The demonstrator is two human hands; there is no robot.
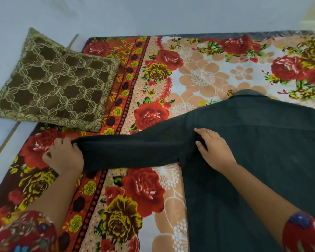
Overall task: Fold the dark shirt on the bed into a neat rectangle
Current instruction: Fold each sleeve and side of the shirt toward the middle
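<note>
Shirt: the dark shirt (262, 151) lies spread flat on the flowered bedsheet (204, 77), collar away from the person, body not yet folded.
Sleeve: one sleeve (135, 148) stretches straight out from the shirt toward the brown cushion (53, 82).
Left hand: the left hand (65, 157) is closed around the sleeve's cuff, at the far end from the shirt body.
Right hand: the right hand (213, 150) pinches cloth at the shirt's armpit seam (fingers curled in).
Progress: early, by my reading; sleeves and body all remain to fold.
</note>
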